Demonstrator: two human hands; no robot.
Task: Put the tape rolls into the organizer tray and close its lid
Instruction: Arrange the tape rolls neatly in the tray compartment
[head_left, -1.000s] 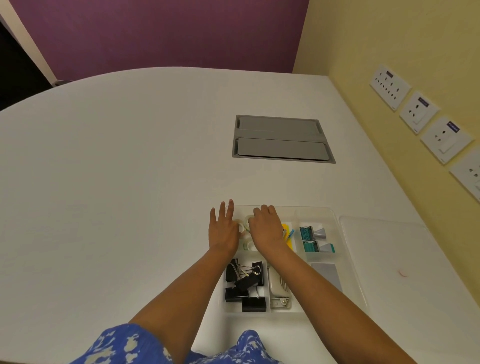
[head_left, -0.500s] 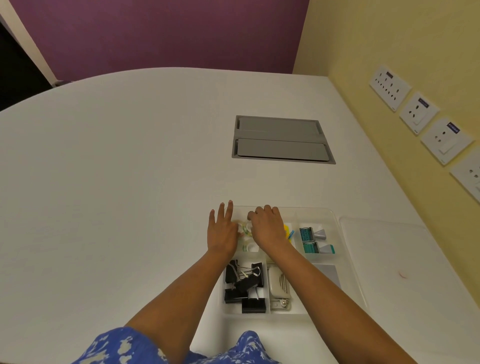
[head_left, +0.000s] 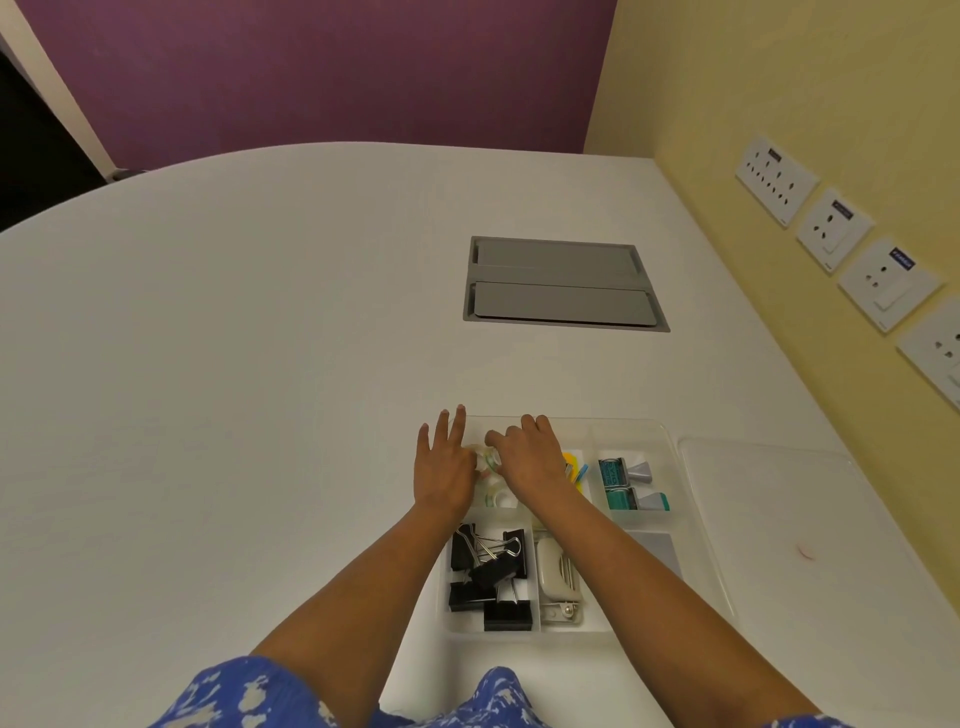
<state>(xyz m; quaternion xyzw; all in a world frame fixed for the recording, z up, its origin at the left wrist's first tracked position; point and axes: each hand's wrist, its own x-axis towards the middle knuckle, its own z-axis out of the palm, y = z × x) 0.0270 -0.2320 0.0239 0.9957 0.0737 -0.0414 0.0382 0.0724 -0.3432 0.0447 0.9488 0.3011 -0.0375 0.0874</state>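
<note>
Small clear tape rolls (head_left: 491, 470) sit in the far-left compartment of the clear organizer tray (head_left: 631, 426); two show between the hands, any others hidden. The right hand (head_left: 527, 457) curls over the upper roll, fingers bent around it. The left hand (head_left: 441, 462) lies at the tray's left edge, fingers spread, thumb side touching that roll. Nearer compartments hold black binder clips (head_left: 491, 579), about four, and one stapler (head_left: 556, 571). Two teal-and-grey items (head_left: 626, 486) fill another. The lid (head_left: 769, 499) lies flat beside the tray.
</note>
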